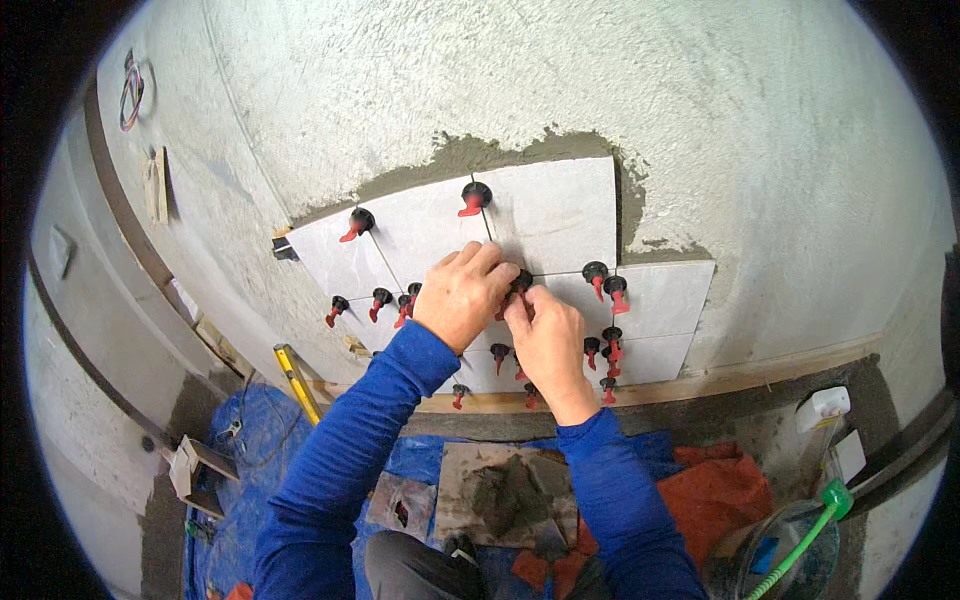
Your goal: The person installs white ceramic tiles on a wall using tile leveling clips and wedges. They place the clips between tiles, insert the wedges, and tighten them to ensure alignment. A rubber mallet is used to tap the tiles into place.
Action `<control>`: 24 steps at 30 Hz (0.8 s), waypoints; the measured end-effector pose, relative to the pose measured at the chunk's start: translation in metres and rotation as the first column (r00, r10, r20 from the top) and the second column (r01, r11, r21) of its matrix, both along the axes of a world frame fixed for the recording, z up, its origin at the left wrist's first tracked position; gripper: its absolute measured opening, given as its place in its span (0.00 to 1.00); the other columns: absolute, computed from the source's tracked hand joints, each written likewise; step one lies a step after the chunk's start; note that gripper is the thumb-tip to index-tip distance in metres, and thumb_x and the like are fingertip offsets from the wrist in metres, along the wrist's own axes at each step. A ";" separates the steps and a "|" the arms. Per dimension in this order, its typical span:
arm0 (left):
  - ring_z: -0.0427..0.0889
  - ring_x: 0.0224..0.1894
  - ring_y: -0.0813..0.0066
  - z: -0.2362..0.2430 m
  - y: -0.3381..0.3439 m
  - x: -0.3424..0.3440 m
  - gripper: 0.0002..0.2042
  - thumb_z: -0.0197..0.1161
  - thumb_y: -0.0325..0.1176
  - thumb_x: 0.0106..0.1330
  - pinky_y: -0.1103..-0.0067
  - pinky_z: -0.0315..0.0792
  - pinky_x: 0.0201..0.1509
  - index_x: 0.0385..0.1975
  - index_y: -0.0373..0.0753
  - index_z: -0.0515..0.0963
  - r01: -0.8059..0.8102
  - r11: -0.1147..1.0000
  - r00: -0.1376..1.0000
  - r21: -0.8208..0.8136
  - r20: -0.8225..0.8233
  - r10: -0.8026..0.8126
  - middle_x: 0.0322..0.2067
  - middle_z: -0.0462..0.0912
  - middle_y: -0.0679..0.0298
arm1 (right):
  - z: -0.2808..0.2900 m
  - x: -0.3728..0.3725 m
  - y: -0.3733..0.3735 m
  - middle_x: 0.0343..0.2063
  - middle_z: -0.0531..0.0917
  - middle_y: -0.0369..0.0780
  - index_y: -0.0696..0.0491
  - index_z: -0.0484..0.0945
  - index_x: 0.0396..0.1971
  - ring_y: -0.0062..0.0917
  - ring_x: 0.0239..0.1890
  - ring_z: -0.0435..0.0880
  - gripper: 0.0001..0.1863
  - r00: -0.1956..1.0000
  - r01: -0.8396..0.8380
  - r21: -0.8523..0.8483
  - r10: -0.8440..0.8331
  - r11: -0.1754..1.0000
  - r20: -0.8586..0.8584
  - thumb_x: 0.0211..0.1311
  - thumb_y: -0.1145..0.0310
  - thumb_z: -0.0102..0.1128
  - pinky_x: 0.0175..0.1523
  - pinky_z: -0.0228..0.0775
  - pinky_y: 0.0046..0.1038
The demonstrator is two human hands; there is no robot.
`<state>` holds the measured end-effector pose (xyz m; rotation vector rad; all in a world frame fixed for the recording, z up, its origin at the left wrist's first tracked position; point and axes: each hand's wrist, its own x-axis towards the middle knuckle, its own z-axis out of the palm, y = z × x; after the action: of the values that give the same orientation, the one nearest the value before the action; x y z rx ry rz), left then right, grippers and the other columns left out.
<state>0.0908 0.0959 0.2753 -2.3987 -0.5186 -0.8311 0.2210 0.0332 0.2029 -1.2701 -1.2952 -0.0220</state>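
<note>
Gripping a black-and-red clip (521, 281) near the lower-left corner of the top row's rightmost tile (555, 215), left hand (460, 297) and right hand (552, 345) have fingers narrowed on it from either side, presumably to keep it from tipping.

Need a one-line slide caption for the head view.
Left hand and right hand at a black clip among pale wall tiles, grey mortar showing above.
</note>
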 end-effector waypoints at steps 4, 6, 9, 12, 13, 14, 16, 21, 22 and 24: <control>0.82 0.40 0.68 0.012 0.010 -0.004 0.08 0.73 0.33 0.52 0.71 0.81 0.41 0.32 0.43 0.86 0.119 0.991 0.986 0.059 -0.127 -0.111 0.35 0.81 0.68 | -0.001 -0.005 0.001 0.21 0.82 0.54 0.59 0.80 0.27 0.55 0.28 0.85 0.17 0.999 0.032 -0.033 -0.032 0.999 -0.003 0.72 0.62 0.61 0.34 0.74 0.51; 0.83 0.39 0.68 0.014 0.014 -0.005 0.08 0.73 0.34 0.51 0.72 0.81 0.41 0.31 0.43 0.85 0.139 0.988 0.979 0.066 -0.157 -0.127 0.34 0.80 0.68 | -0.001 -0.006 0.003 0.21 0.82 0.54 0.59 0.80 0.27 0.55 0.28 0.85 0.17 0.999 0.041 -0.019 -0.041 0.999 -0.018 0.72 0.62 0.61 0.34 0.74 0.51; 0.83 0.39 0.68 0.015 0.017 -0.006 0.08 0.73 0.33 0.51 0.72 0.81 0.41 0.31 0.43 0.85 0.140 0.989 0.976 0.037 -0.174 -0.132 0.34 0.81 0.68 | -0.002 -0.007 0.004 0.21 0.82 0.54 0.59 0.79 0.26 0.55 0.28 0.84 0.17 0.998 0.049 -0.004 -0.050 0.999 -0.029 0.73 0.62 0.61 0.33 0.73 0.51; 0.83 0.39 0.66 0.012 0.015 -0.005 0.07 0.73 0.32 0.52 0.71 0.81 0.41 0.30 0.42 0.85 0.123 0.992 0.982 -0.006 -0.146 -0.122 0.34 0.81 0.67 | -0.003 -0.006 0.004 0.21 0.82 0.54 0.59 0.79 0.26 0.55 0.28 0.84 0.17 0.998 0.050 -0.030 -0.051 0.998 -0.025 0.73 0.62 0.61 0.33 0.73 0.51; 0.83 0.39 0.66 0.011 0.012 -0.005 0.07 0.73 0.32 0.53 0.70 0.81 0.40 0.30 0.41 0.85 0.112 0.993 0.986 -0.039 -0.117 -0.116 0.34 0.81 0.66 | -0.003 -0.007 0.004 0.21 0.82 0.54 0.59 0.80 0.27 0.55 0.28 0.84 0.17 0.998 0.054 -0.030 -0.055 0.998 -0.023 0.73 0.62 0.61 0.33 0.73 0.51; 0.83 0.39 0.65 0.011 0.009 -0.005 0.06 0.73 0.31 0.53 0.70 0.81 0.40 0.29 0.40 0.85 0.103 0.992 0.990 -0.071 -0.087 -0.109 0.34 0.82 0.65 | -0.004 -0.007 0.004 0.21 0.82 0.54 0.59 0.80 0.27 0.55 0.28 0.84 0.17 0.998 0.060 -0.022 -0.060 0.998 -0.020 0.73 0.61 0.61 0.33 0.73 0.51; 0.84 0.39 0.62 0.018 0.003 -0.011 0.06 0.72 0.33 0.56 0.69 0.80 0.38 0.28 0.40 0.82 0.098 0.993 0.995 -0.068 -0.027 -0.100 0.34 0.81 0.64 | -0.004 -0.007 0.005 0.21 0.83 0.54 0.58 0.81 0.27 0.55 0.28 0.84 0.17 0.997 0.048 -0.037 -0.050 0.998 -0.054 0.73 0.61 0.61 0.34 0.74 0.51; 0.84 0.35 0.56 0.041 -0.008 -0.014 0.15 0.74 0.41 0.64 0.66 0.79 0.35 0.42 0.40 0.78 -0.134 0.989 0.875 -0.063 0.462 0.148 0.35 0.81 0.61 | -0.001 -0.006 0.002 0.22 0.85 0.53 0.57 0.81 0.29 0.53 0.28 0.87 0.16 0.998 0.047 -0.077 -0.049 0.996 -0.030 0.71 0.59 0.62 0.36 0.78 0.51; 0.84 0.34 0.59 0.045 -0.007 -0.010 0.16 0.75 0.41 0.64 0.68 0.78 0.34 0.42 0.40 0.79 -0.134 0.990 0.881 -0.033 0.454 0.134 0.36 0.82 0.61 | 0.000 -0.005 0.000 0.22 0.85 0.53 0.57 0.81 0.29 0.53 0.28 0.87 0.16 0.998 0.062 -0.095 -0.063 0.994 -0.008 0.71 0.59 0.62 0.35 0.78 0.51; 0.84 0.30 0.64 0.050 -0.005 -0.001 0.17 0.76 0.41 0.64 0.70 0.78 0.32 0.44 0.39 0.79 -0.134 0.991 0.893 0.027 0.437 0.109 0.37 0.83 0.61 | 0.005 -0.004 -0.004 0.23 0.85 0.53 0.56 0.81 0.29 0.53 0.28 0.87 0.16 0.994 0.103 -0.131 -0.098 0.986 0.047 0.71 0.58 0.62 0.35 0.78 0.51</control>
<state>0.0894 0.0908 0.3249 -2.1012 -0.7962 -1.3158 0.2171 0.0292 0.2081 -1.4552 -1.2831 -0.0329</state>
